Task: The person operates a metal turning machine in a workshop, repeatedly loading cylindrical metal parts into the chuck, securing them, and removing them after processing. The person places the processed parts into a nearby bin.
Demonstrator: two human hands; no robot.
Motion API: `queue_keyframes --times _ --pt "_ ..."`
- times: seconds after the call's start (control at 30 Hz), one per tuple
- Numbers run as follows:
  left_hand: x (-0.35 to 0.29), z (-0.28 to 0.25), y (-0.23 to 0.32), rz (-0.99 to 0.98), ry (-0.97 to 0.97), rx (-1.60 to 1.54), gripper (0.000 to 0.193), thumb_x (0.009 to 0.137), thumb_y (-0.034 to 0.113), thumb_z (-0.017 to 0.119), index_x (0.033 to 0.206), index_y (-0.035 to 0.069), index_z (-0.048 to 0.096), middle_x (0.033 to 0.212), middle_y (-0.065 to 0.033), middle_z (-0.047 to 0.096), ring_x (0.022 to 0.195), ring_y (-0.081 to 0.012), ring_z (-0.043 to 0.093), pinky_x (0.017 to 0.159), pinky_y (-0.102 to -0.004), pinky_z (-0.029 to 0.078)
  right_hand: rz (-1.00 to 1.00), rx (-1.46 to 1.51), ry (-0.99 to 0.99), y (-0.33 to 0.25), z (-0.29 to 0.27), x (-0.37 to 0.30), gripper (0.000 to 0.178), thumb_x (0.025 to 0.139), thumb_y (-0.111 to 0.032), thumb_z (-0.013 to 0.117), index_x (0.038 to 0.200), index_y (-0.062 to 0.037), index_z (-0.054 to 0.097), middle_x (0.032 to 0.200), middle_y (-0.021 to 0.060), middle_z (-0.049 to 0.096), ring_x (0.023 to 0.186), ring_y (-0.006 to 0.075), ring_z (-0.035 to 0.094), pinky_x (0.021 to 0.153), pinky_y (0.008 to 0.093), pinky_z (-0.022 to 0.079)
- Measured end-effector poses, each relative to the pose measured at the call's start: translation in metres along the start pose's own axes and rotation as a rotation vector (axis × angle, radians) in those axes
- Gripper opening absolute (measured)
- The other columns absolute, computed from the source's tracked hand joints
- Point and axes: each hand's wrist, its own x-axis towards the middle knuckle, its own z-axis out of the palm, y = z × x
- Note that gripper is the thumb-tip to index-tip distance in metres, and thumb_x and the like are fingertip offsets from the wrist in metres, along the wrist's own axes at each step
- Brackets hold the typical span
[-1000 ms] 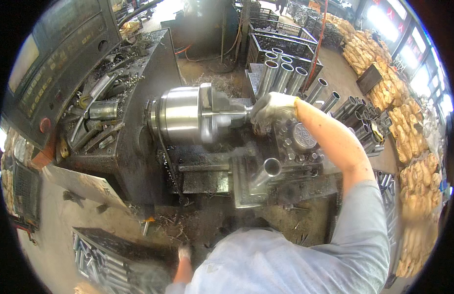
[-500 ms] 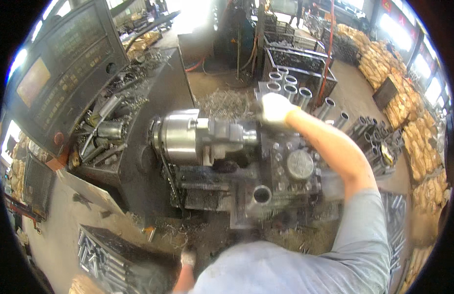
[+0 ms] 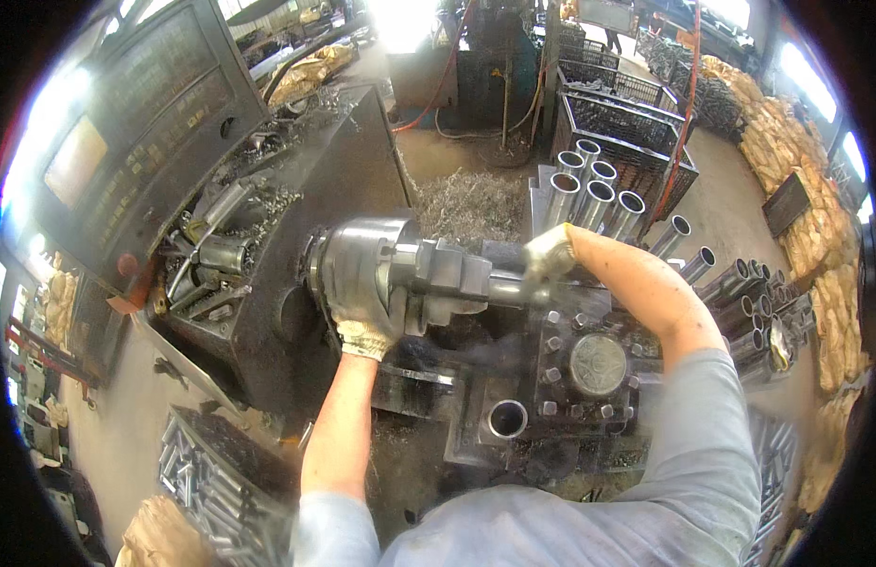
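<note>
A lathe's round metal chuck holds a short steel tube lying sideways between its stepped jaws. My left hand, in a soiled light glove, lies against the chuck's near side with its fingers stretched along the curved surface. At the tube's right end, my gloved right hand reaches over from the right, its fingers curled down around that end; they are partly blurred. Just below and right of it sits the tool post, ringed with bolts. Another tube stands upright on the carriage near me.
Several steel tubes stand upright behind my right hand, and more tubes are stacked at the right. Metal shavings lie behind the chuck. A control panel rises at the left. A bin of small tubes is at lower left.
My left hand has come up from low beside my body onto the chuck. The right hand has lowered from above the machine to the tube's end. The view has shifted slightly.
</note>
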Motion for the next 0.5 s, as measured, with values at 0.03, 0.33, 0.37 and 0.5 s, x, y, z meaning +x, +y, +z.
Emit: queue_keyframes --times 0.03,0.33,0.37,0.5 --pt "-0.003 0.001 -0.002 0.006 -0.040 0.031 0.076 0.092 0.042 0.065 0.153 0.000 0.047 0.151 -0.0260 0.052 0.144 -0.0520 0.043 0.126 -0.0652 0.025 -0.041 -0.241 0.083 -0.002 0.002 -0.001 0.063 0.082 -0.041 0.089 0.126 -0.0001 0.074 0.119 0.0133 0.076 0.095 0.0263 0.075 0.073 0.0452 0.060" --pt "-0.015 0.009 -0.012 -0.062 -0.103 -0.009 0.075 0.092 0.041 0.065 0.153 0.002 0.046 0.155 -0.0234 0.049 0.150 -0.0463 0.040 0.128 -0.0618 0.023 0.154 -0.979 0.890 -0.006 0.064 -0.105 0.036 0.067 -0.023 0.080 0.099 -0.0050 0.080 0.090 0.0210 0.078 0.087 0.0396 0.078 0.078 0.0476 0.062" --pt "-0.013 0.008 -0.013 -0.060 -0.107 -0.013 0.076 0.090 0.039 0.068 0.153 0.002 0.046 0.156 -0.0232 0.048 0.151 -0.0454 0.039 0.129 -0.0606 0.023 0.190 -0.992 0.996 -0.011 0.072 -0.123 0.033 0.067 -0.024 0.080 0.095 -0.0051 0.080 0.087 0.0210 0.078 0.084 0.0392 0.078 0.077 0.0481 0.063" --pt "-0.008 -0.028 0.002 -0.073 -0.103 -0.142 0.075 0.087 0.024 0.076 0.151 0.000 0.047 0.152 -0.0256 0.052 0.147 -0.0434 0.045 0.126 -0.0578 0.030 0.098 -0.683 1.318 -0.059 0.158 -0.191 0.055 0.068 -0.035 0.085 0.108 -0.0005 0.071 0.093 0.0250 0.077 0.086 0.0416 0.077 0.077 0.0499 0.062"
